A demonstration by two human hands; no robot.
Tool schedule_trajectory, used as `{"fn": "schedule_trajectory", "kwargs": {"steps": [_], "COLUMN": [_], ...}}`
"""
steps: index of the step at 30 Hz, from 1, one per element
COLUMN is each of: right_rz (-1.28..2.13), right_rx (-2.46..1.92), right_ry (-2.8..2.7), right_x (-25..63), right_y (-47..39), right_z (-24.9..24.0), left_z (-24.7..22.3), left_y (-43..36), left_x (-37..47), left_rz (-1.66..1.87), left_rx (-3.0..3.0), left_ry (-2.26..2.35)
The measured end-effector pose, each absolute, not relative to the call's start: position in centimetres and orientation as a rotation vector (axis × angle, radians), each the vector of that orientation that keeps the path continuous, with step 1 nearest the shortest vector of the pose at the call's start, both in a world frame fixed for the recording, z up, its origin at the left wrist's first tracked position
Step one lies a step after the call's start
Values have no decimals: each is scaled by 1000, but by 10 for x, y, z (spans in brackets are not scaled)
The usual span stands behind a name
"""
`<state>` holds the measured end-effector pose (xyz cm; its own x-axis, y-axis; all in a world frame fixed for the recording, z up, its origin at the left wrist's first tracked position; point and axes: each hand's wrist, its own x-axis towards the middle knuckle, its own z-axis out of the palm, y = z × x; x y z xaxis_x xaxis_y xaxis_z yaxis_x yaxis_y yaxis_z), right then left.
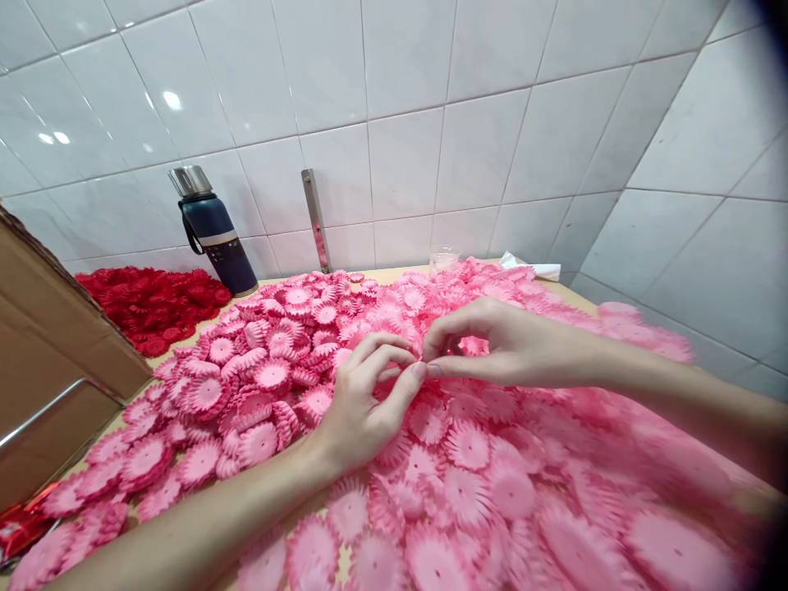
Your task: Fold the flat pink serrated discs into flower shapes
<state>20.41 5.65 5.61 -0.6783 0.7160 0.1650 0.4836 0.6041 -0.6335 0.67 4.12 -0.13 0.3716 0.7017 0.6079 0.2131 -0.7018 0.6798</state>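
Observation:
My left hand (pixel 375 394) and my right hand (pixel 477 349) meet at the fingertips over a wide heap of pink fringed discs (pixel 471 447). Thumb and fingers of each hand are pinched together. Whatever lies between them is too small or hidden to make out. The discs look like flower-petal pieces, round with toothed edges and a small hole in the middle. To the left of my hands the pieces sit in thicker stacks (pixel 271 373). Nearer to me and on the right they lie looser and look paler.
A dark blue thermos flask (pixel 215 234) with a steel cap stands at the back left, behind a red heap of similar pieces (pixel 163 304). Cardboard (pixel 55 353) rises at the left edge. A clear cup (pixel 444 258) and white paper (pixel 535 268) lie near the tiled wall (pixel 406 156).

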Motion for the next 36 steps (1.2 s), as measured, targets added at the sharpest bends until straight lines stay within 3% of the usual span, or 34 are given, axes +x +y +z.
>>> {"fn": "schedule_trajectory", "kwargs": {"steps": [36], "right_rz": [699], "right_rx": [-994], "right_ry": [-2462], "right_x": [201], "right_y": [52], "right_z": [56], "left_z": [-1], "left_y": [41], "left_x": [6], "left_rz": [1289], "left_rx": [2113], "left_ry": [773]}}
